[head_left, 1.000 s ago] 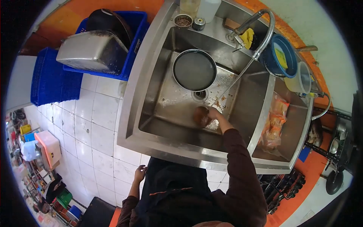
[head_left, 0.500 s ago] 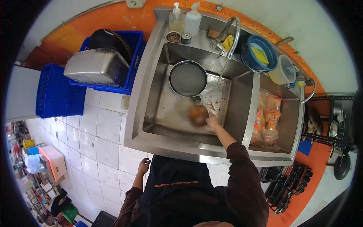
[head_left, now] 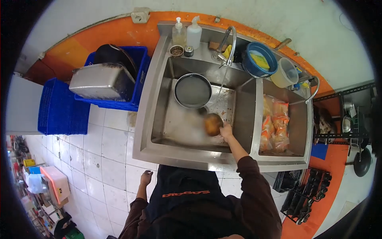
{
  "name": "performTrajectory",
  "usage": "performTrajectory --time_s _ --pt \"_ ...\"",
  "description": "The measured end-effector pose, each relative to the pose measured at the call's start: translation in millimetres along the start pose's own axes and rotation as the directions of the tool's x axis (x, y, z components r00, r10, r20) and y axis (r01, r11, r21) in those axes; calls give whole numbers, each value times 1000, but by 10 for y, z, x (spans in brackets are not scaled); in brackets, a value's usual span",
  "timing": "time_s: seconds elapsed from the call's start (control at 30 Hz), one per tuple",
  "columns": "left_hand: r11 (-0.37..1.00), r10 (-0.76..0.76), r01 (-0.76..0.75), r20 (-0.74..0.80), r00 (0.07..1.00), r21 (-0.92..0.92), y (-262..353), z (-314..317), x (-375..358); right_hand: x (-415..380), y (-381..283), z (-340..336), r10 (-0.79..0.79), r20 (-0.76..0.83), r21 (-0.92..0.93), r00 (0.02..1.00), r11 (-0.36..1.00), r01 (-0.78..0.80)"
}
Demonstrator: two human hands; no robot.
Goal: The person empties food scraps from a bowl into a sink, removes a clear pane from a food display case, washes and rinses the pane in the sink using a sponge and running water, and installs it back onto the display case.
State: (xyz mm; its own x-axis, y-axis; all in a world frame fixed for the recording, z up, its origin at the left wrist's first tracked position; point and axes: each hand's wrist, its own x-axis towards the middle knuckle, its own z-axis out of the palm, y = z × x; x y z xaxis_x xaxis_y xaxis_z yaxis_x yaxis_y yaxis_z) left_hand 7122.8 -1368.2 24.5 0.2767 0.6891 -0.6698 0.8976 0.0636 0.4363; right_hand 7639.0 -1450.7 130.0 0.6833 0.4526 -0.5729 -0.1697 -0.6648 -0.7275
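My right hand [head_left: 227,132] is closed on the edge or handle of a round brown bowl-shaped vessel [head_left: 213,124], tilted over the big basin of the steel sink [head_left: 159,149]. A pale blur of what looks like water spreads to its left. Behind it in the basin lies a round dark-rimmed pan [head_left: 193,91] filled with cloudy liquid. Water runs in a thin stream from the curved faucet [head_left: 234,38]. Brown food bits lie on the basin floor. My left hand [head_left: 146,178] hangs beside my apron, away from the sink, with nothing in it and its fingers loosely bent.
Bagged orange food [head_left: 280,121] fills part of the right basin. A blue bucket [head_left: 259,59] with a sponge, a clear tub [head_left: 285,73] and soap bottles [head_left: 194,34] stand along the back ledge. Left of the sink, a blue crate [head_left: 139,89] holds pans.
The brown vessel has tipped and shifted slightly right and down, and a whitish splash has appeared to its left. The camera view has shifted. My left hand still hangs at my side.
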Motion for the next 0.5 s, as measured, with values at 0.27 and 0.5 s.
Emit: performTrajectory --time_s 0.27,0.5 --pt "1000 -27 27 53 998 15 129 -129 50 295 -192 211 -194 -246 -167 950 974 156" --pt "996 5 -9 51 999 93 57 -87 163 1 -504 -80 -78 -282 40 956 995 93"
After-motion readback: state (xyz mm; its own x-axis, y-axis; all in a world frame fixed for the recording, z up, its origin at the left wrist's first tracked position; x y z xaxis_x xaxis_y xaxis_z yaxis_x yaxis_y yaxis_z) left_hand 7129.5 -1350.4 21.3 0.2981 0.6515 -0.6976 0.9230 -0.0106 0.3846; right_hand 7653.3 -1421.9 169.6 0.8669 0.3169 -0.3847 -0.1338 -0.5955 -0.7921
